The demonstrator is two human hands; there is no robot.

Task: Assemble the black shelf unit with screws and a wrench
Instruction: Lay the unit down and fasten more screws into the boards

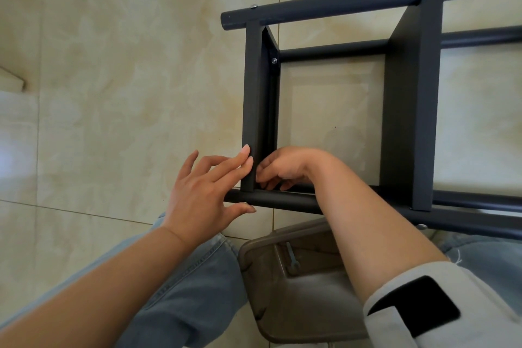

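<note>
The black shelf unit lies on its side on the tiled floor, its round tubes joined by flat panels. My left hand rests straight fingertips on the outer face of the end panel, with the thumb under the near tube. My right hand reaches inside the frame. Its fingers are curled at the corner where the end panel meets the near tube, and whatever they hold is hidden. A silver screw sits at the panel's far inner corner. A small wrench lies on the stool below.
A brown plastic stool stands between my knees, partly under the near tube. Screw heads show on the far tube and on the near tube. Beige floor tiles spread to the left.
</note>
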